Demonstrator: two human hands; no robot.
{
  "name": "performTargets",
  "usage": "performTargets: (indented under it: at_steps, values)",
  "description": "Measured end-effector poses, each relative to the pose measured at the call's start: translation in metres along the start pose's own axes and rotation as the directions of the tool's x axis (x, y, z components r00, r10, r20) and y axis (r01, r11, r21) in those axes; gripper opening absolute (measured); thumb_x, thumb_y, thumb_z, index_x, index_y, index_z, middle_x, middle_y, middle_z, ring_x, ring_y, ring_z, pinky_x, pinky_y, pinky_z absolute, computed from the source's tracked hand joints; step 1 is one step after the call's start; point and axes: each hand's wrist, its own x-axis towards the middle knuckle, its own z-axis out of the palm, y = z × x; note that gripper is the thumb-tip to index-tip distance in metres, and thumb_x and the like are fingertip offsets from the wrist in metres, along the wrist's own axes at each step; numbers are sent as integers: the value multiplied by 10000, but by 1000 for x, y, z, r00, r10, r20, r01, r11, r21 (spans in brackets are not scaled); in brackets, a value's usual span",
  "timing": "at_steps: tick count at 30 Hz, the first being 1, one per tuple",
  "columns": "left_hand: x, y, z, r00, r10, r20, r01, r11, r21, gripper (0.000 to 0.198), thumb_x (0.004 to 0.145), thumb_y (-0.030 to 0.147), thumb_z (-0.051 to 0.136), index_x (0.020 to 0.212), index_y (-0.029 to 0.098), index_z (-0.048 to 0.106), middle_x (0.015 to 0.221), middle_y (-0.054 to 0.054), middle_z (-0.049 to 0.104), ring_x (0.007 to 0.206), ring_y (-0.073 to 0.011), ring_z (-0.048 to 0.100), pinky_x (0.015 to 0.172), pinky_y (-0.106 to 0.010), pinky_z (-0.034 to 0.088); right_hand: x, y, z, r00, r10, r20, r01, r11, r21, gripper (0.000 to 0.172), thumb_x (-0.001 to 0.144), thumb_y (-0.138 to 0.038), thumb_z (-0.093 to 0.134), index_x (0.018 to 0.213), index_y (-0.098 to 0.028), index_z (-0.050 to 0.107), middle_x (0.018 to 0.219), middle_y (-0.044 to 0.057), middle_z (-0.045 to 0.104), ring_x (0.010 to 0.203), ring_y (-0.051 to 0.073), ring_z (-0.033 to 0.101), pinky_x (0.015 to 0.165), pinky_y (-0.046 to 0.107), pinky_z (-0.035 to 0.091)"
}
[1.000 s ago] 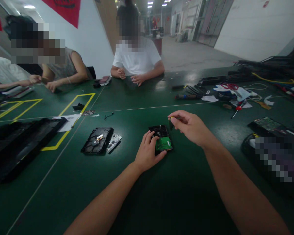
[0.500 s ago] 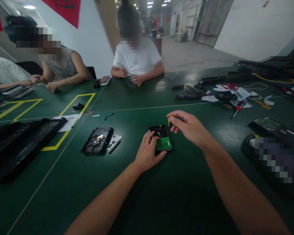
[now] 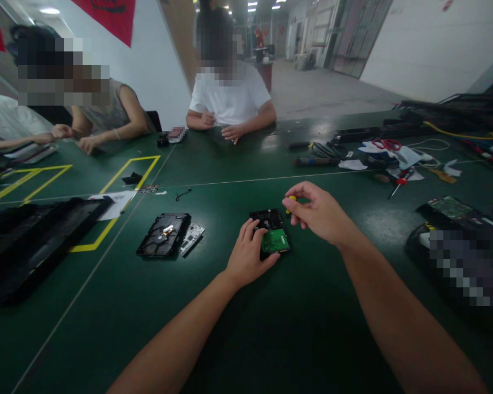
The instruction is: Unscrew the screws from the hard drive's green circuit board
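Note:
A black hard drive [image 3: 268, 220] with a green circuit board [image 3: 274, 240] lies on the green table [image 3: 230, 306] in front of me. My left hand [image 3: 248, 257] grips its left side, fingers curled over the edge. My right hand [image 3: 318, 212] hovers just right of the drive's far end, fingers pinched on a small yellow-handled screwdriver [image 3: 291, 199] that points down at the drive.
An opened hard drive [image 3: 164, 234] and its metal lid [image 3: 191, 238] lie to the left. A black case [image 3: 33, 241] sits far left. Tools, cables and a red screwdriver [image 3: 398, 183] clutter the right. People sit across the table, one in a white shirt [image 3: 229, 93].
My right hand has turned the yellow-handled screwdriver between its fingers and shifted slightly right. My left hand stays on the drive.

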Motion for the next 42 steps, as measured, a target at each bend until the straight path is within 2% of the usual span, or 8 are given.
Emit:
performTargets:
  at_steps: [4,8,17,24,30,35,39,42]
  values:
    - [0,0,0,1000,4,-10,-4,1000,1,613,885,469,789,1375,237,503,1568,-173,440,1569,-419,319,1251,-656,381,0,-2,-2,997,-41,62,41,999,-12,257,988,-442,665,1102,-217,712,886,33,726,649,144,655,593,285,525]
    - [0,-1,1,1000,3,-10,-3,1000,-1,616,884,471,791,1380,244,503,1570,-168,438,1569,-420,316,1250,-662,380,-2,-6,-5,995,-45,87,50,997,-51,286,1020,-447,600,1105,-231,767,765,15,687,655,157,632,575,281,485]
    - [0,0,0,1000,-1,-8,1,1000,-6,603,891,482,781,1373,234,516,1566,-171,442,1570,-414,317,1253,-645,382,-1,-2,-1,1000,27,7,-27,1000,-1,333,899,-487,769,1042,-212,649,1003,59,742,593,133,636,475,271,459]
    - [0,-2,1,1000,0,-8,0,1000,2,607,890,478,780,1375,234,507,1567,-174,441,1576,-418,304,1251,-655,378,1,-1,-5,998,-29,46,33,997,-72,253,987,-373,604,1110,-235,776,878,30,732,709,159,638,632,298,497]
    - [0,-1,1,1000,-2,-7,2,1000,4,612,883,477,785,1375,237,510,1568,-170,438,1574,-418,309,1255,-652,375,0,-2,-4,999,-44,31,48,992,-118,239,942,-440,693,1026,-223,746,941,46,752,694,162,633,601,301,483]
    - [0,0,0,1000,-4,-4,4,1000,6,608,884,477,784,1367,230,510,1566,-172,437,1574,-411,310,1261,-634,378,-2,-3,0,999,38,4,-38,999,1,296,921,-458,728,1063,-214,639,1053,69,741,589,133,637,496,284,467]
    - [0,0,0,1000,-1,-8,1,1000,7,609,878,468,791,1365,239,506,1567,-166,436,1576,-411,310,1258,-639,380,0,-5,-2,999,-4,50,4,1000,-5,219,958,-377,651,1087,-210,708,931,45,737,640,144,640,575,286,506]
    - [0,0,-1,1000,-7,0,7,1000,9,613,881,468,788,1370,242,496,1577,-167,428,1575,-417,306,1251,-654,381,0,-6,-4,998,-51,41,55,995,-86,259,978,-438,644,1066,-223,760,863,30,724,675,154,620,600,286,486]
